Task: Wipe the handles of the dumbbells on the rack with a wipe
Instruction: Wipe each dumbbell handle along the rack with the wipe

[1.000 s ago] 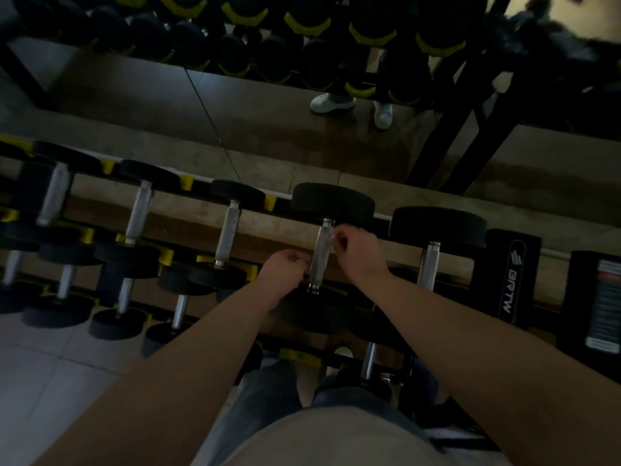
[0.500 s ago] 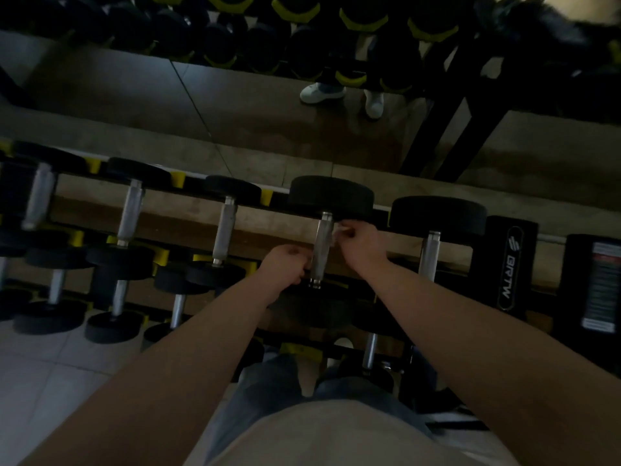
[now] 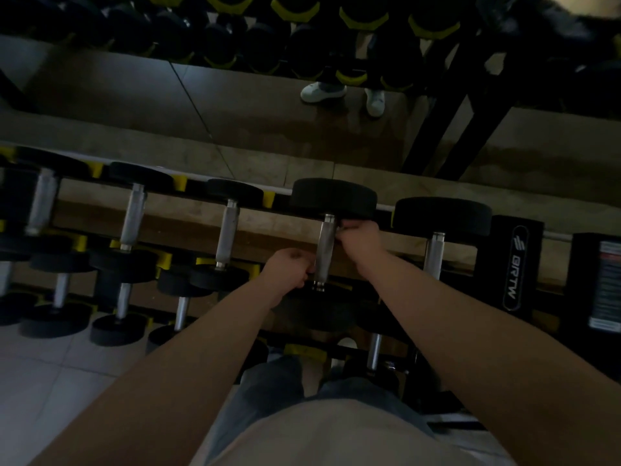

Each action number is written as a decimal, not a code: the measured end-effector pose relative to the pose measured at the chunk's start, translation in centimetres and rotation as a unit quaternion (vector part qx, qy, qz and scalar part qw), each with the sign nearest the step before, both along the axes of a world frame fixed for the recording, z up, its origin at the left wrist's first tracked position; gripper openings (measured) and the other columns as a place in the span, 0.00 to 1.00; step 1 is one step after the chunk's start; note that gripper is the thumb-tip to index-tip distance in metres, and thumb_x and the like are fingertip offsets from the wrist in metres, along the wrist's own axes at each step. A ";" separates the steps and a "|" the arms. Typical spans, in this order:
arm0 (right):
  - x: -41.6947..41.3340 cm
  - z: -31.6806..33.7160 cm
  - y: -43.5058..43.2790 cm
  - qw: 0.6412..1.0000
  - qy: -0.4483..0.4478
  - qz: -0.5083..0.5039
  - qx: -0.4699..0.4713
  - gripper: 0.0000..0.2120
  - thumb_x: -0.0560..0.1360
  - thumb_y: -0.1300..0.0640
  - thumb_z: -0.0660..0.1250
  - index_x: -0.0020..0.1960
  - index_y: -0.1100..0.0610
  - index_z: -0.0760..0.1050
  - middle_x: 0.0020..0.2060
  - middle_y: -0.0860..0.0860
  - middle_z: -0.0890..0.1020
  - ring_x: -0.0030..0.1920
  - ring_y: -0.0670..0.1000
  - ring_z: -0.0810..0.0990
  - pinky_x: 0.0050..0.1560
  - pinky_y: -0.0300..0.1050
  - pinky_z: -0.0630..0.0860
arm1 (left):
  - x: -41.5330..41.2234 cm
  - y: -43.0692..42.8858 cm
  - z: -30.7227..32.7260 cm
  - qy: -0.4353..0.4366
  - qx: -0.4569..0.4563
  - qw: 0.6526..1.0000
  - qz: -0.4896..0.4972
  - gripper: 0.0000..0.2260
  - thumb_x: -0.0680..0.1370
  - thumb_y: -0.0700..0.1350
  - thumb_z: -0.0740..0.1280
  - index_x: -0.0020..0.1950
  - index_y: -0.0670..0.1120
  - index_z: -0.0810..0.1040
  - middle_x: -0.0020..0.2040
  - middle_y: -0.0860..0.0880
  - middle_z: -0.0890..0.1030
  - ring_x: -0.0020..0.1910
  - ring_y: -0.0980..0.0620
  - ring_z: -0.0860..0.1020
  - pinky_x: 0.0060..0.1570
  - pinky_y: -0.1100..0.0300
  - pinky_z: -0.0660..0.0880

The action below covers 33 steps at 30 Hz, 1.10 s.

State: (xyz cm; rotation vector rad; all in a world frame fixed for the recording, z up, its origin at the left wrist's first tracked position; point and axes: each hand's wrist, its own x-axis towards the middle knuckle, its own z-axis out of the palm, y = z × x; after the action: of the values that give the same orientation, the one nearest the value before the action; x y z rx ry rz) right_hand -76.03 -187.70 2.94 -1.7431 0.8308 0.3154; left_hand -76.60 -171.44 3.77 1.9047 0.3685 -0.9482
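We see the rack [image 3: 197,187] carrying a row of dumbbells in yellow cradles, with more on the tier below. Our hands meet at one dumbbell [image 3: 332,196] right of centre. The right hand [image 3: 361,237] is clamped on the far end of its handle [image 3: 325,250]. The left hand [image 3: 285,269] is curled against the near end, and we cannot tell its grip. The wipe is too dark to make out
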 end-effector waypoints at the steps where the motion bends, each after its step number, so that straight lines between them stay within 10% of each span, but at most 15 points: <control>1: 0.3 0.0 0.0 1.000 -0.005 -0.003 0.013 0.10 0.77 0.67 0.65 0.40 0.57 0.77 0.39 0.53 0.80 0.41 0.52 0.78 0.43 0.44 0.75 | 0.0 0.1 0.0 0.005 -0.002 1.000 0.005 0.10 0.81 0.41 0.61 0.55 0.46 0.81 0.47 0.47 0.81 0.42 0.52 0.75 0.39 0.60 0.73; 7: -3.0 -1.5 0.5 0.927 0.163 0.330 -0.079 0.11 0.78 0.55 0.67 0.58 0.57 0.81 0.51 0.51 0.83 0.46 0.50 0.80 0.48 0.43 0.80 | 0.1 0.1 -0.2 0.008 -0.012 1.000 0.004 0.09 0.80 0.40 0.61 0.54 0.46 0.81 0.46 0.47 0.81 0.40 0.52 0.75 0.38 0.60 0.73; 17: 0.4 -1.1 -0.2 0.963 0.040 -0.108 0.244 0.15 0.75 0.70 0.61 0.53 0.57 0.82 0.52 0.58 0.84 0.57 0.60 0.81 0.59 0.57 0.78 | 0.2 0.2 0.0 0.021 -0.012 1.000 0.013 0.09 0.82 0.42 0.61 0.57 0.45 0.81 0.46 0.47 0.81 0.39 0.54 0.75 0.37 0.62 0.73; 26: -5.9 -1.9 0.3 0.986 0.079 0.149 -0.007 0.04 0.71 0.57 0.77 0.46 0.53 0.87 0.43 0.51 0.87 0.46 0.49 0.85 0.50 0.47 0.82 | 0.4 -0.2 0.1 0.022 -0.019 0.999 0.032 0.11 0.82 0.39 0.59 0.60 0.43 0.79 0.44 0.46 0.80 0.36 0.54 0.73 0.32 0.63 0.71; 33: -1.8 0.4 0.5 0.998 0.007 -0.002 -0.069 0.07 0.75 0.57 0.72 0.41 0.45 0.81 0.42 0.44 0.83 0.45 0.46 0.82 0.42 0.40 0.77 | 0.2 0.1 0.1 0.025 -0.021 0.999 0.036 0.11 0.83 0.39 0.59 0.60 0.44 0.79 0.48 0.46 0.82 0.38 0.53 0.75 0.36 0.62 0.73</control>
State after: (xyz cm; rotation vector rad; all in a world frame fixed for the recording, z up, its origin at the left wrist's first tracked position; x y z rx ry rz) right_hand -77.80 -187.23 3.36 -1.8699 0.8837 0.2739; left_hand -76.38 -171.35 3.91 1.8204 0.4407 -0.9505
